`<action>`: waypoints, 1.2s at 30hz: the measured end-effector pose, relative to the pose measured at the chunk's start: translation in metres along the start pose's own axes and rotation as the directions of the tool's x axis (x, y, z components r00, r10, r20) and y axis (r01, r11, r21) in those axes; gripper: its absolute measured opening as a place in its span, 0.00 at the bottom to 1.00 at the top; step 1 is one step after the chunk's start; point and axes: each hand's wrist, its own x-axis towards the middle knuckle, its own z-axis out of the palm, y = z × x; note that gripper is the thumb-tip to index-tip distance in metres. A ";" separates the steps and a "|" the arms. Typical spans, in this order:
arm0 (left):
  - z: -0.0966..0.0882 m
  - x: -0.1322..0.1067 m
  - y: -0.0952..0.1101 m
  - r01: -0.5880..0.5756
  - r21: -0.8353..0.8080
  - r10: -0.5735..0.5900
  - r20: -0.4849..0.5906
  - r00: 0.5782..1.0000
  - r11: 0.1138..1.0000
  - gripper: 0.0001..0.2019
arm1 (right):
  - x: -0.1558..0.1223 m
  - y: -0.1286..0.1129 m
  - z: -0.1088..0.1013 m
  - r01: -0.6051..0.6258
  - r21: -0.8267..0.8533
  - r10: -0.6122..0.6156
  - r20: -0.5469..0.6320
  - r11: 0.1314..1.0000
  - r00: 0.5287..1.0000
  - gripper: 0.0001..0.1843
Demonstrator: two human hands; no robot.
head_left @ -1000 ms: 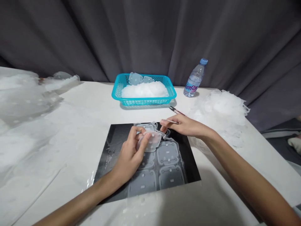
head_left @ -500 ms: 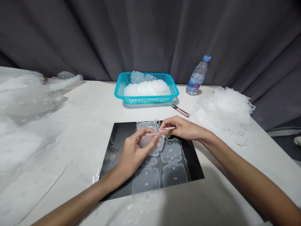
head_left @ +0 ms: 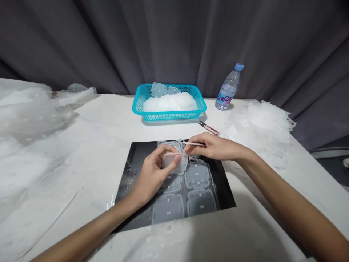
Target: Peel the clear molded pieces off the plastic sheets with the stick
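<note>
Since half a second ago, the tip of the slim pale tool (head_left: 191,143) in the right hand (head_left: 209,146) has swung up, and the lower edge of the small translucent panel (head_left: 178,166) has lifted a little. The left hand (head_left: 152,171) pinches that panel between thumb and fingers, above the black mat (head_left: 140,153). The right hand is closed around the tool, its fingertips drawn together by the panel's far right corner; whether they also grip that corner, I cannot tell. Beneath lie more translucent panels (head_left: 200,203) in two columns. Beyond the mat are pink-handled snips (head_left: 212,130) and a turquoise basket (head_left: 169,115) with whitish pieces (head_left: 171,102), with a water bottle (head_left: 225,97) to its right
</note>
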 end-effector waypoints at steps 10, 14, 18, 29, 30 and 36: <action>-0.005 0.009 0.009 0.195 -0.192 -0.153 0.215 0.964 0.962 0.16 | 0.001 0.008 -0.008 0.087 -0.001 -0.087 0.122 0.996 0.989 0.04; -0.010 0.013 0.012 0.243 -0.188 -0.188 0.269 0.945 0.952 0.16 | -0.001 0.009 -0.005 0.095 -0.092 -0.083 0.128 0.991 0.988 0.04; -0.011 0.013 0.013 0.289 -0.134 -0.215 0.403 0.890 0.948 0.17 | 0.002 0.020 0.005 0.063 -0.496 -0.122 -0.087 0.866 0.989 0.12; -0.011 0.010 0.012 0.199 -0.118 -0.145 0.360 0.921 0.973 0.14 | -0.016 -0.004 -0.014 0.052 -0.459 -0.217 -0.315 0.887 0.924 0.07; -0.011 0.009 0.011 0.202 -0.127 -0.146 0.353 0.924 0.971 0.14 | -0.018 -0.009 -0.013 0.092 -0.418 -0.205 -0.234 0.904 0.950 0.07; -0.012 0.008 0.010 0.183 -0.151 -0.126 0.326 0.937 0.971 0.13 | -0.019 -0.016 0.001 0.170 -0.313 -0.149 0.090 0.934 0.985 0.07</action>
